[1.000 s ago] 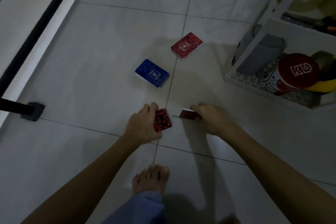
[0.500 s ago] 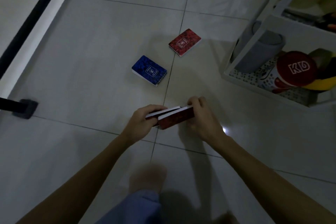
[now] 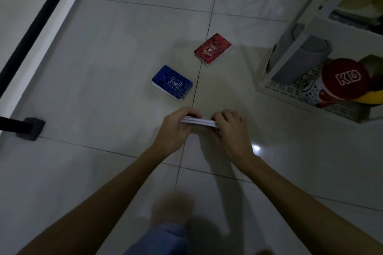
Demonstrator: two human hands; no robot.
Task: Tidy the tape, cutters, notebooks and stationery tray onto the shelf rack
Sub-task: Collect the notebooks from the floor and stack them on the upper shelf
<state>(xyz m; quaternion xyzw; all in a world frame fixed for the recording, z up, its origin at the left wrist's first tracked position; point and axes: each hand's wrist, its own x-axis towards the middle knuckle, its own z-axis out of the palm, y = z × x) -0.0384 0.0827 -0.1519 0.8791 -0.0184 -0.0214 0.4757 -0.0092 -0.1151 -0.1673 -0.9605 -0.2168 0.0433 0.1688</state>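
1. Two hands hold a thin stack of notebooks (image 3: 199, 121) edge-on above the tiled floor (image 3: 103, 68): the left hand (image 3: 176, 128) grips its left end, the right hand (image 3: 230, 130) grips its right end, fingers curled over the top.
2. Just beyond the stack lies a blue notebook (image 3: 172, 83); farther beyond, toward the shelf rack (image 3: 290, 97), lies a red notebook (image 3: 213, 49).
3. The rack's bottom tray holds a red-lidded tub (image 3: 345, 78) and what may be a grey roll (image 3: 300, 58).

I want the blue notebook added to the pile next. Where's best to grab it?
Probably pinch the blue notebook across its two long edges from above. It lies flat on the floor, apart from the red notebook, so nothing blocks either side.
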